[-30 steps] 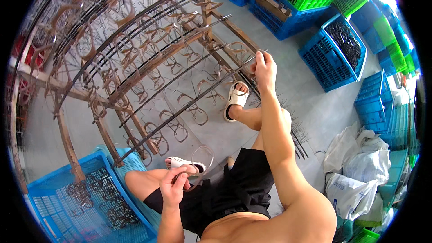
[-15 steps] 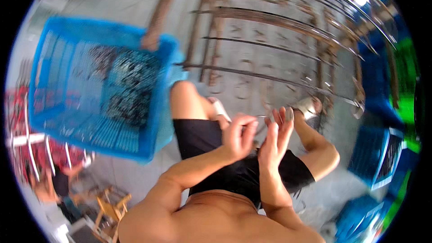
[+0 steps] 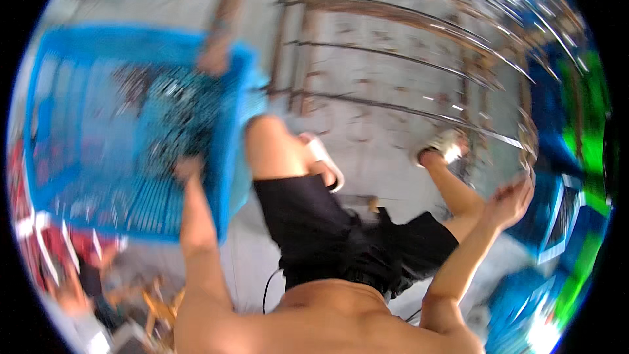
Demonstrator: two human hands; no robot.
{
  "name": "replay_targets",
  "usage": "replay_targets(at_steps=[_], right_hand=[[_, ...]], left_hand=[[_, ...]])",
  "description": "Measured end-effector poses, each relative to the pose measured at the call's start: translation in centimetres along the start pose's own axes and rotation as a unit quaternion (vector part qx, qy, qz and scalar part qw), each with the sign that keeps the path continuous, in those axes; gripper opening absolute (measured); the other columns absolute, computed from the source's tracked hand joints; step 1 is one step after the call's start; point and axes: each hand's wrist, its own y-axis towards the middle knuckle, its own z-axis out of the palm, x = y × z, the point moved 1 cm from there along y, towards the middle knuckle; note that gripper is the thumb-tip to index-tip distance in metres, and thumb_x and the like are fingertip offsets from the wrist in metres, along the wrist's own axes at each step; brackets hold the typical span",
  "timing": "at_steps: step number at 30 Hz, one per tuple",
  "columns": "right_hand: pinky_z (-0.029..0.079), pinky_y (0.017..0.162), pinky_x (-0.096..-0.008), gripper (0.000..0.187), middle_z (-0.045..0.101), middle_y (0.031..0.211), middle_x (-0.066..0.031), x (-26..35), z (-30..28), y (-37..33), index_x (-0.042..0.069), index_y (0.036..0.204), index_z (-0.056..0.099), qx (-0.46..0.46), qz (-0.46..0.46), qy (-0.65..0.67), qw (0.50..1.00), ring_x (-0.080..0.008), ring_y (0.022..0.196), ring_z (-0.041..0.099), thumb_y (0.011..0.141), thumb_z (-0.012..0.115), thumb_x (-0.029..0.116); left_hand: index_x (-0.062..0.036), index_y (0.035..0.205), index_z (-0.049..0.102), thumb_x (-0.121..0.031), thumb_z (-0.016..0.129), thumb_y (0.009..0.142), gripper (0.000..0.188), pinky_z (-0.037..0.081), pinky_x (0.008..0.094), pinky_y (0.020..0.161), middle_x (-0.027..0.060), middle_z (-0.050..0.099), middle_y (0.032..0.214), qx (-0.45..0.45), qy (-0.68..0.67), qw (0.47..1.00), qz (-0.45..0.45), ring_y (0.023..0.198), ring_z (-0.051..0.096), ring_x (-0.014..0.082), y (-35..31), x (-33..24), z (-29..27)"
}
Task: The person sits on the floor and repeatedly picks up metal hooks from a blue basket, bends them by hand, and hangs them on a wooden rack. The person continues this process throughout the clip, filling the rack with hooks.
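The biggest thing in view is the metal rack (image 3: 419,59), a frame of long rusty rods and wires that fills the upper right of the picture and curves down its right edge; small hooked pieces seem to hang along the rods, though blur hides their shape. It stands on the grey concrete floor (image 3: 386,164), between the seated person's sandalled feet and the far edge of the floor.

Next in size is the blue plastic crate (image 3: 85,124), on the floor at the person's left, against the left knee. Its near wall is a lattice, and a heap of small dark metal pieces (image 3: 177,118) lies in it toward the far right corner.

The left hand (image 3: 188,169) is down inside the crate at the near edge of the heap. Its fingers are smeared by motion, so whether they are apart or closed on a piece cannot be told. The right hand (image 3: 510,200) is raised at the rack's lower right end, close under the lowest rod; its fingers look loosely apart and curled, with nothing clearly between them.

By my reading, the step in hand is fetching pieces from the crate while the right hand waits at the rod. The next move would call for a firm pinch on a piece without snagging its neighbours.
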Motion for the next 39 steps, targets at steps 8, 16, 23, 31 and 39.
replay_targets(at_steps=[8, 16, 23, 31, 39], right_hand=[[0.030, 0.037, -0.0199, 0.012, 0.045, 0.060, 0.0027, -1.9, 0.4, 6.1, 0.009, 0.090, 0.056, 0.000, 0.020, 0.083, 0.996, -0.0057, 0.044, 0.039, 0.092, 0.056, 0.021], [0.030, 0.035, -0.0225, 0.018, 0.046, 0.054, 0.0012, -5.8, 4.5, 5.3, 0.006, 0.082, 0.054, 0.049, 0.114, 0.089, 0.988, -0.0080, 0.040, 0.040, 0.092, 0.052, 0.020], [0.029, 0.034, -0.0226, 0.017, 0.044, 0.053, 0.0024, -6.0, 4.2, 5.3, 0.007, 0.080, 0.055, 0.053, 0.159, 0.169, 0.971, -0.0071, 0.038, 0.037, 0.091, 0.054, 0.019], [0.030, 0.035, -0.0212, 0.015, 0.044, 0.051, 0.0029, -5.0, 5.5, 4.9, 0.006, 0.080, 0.056, 0.051, 0.176, 0.138, 0.973, -0.0061, 0.037, 0.036, 0.091, 0.055, 0.018], [0.027, 0.033, -0.0213, 0.016, 0.043, 0.049, 0.0028, -4.3, 5.4, 4.9, 0.004, 0.084, 0.059, 0.025, 0.179, 0.120, 0.976, -0.0063, 0.037, 0.036, 0.090, 0.056, 0.018]], left_hand=[[-0.0050, 0.115, 0.058, -0.036, 0.054, 0.084, 0.044, 0.046, 0.0425, 0.085, 0.0183, 0.057, 0.117, 0.091, 0.061, 0.990, 0.088, 0.105, 0.055, 0.0339, 12.6, 8.4, 9.1], [-0.0024, 0.116, 0.056, -0.028, 0.052, 0.086, 0.039, 0.044, 0.0377, 0.086, 0.0176, 0.061, 0.112, 0.058, -0.311, 0.947, -0.051, 0.098, 0.059, 0.0320, 13.2, 9.2, 4.7], [-0.0050, 0.122, 0.049, -0.021, 0.053, 0.087, 0.039, 0.043, 0.0405, 0.087, 0.0178, 0.063, 0.107, -0.254, -0.246, 0.907, 0.229, 0.097, 0.060, 0.0338, 1.2, 5.4, -4.6], [-0.0022, 0.110, 0.057, -0.022, 0.057, 0.083, 0.033, 0.044, 0.0417, 0.084, 0.0188, 0.064, 0.101, -0.044, -0.097, 0.969, 0.225, 0.094, 0.060, 0.0349, 2.2, 8.5, -1.6], [-0.0021, 0.107, 0.057, -0.026, 0.054, 0.087, 0.031, 0.044, 0.0404, 0.084, 0.0165, 0.062, 0.104, -0.118, -0.225, 0.963, 0.087, 0.096, 0.058, 0.0319, 3.6, 8.0, -4.6]])
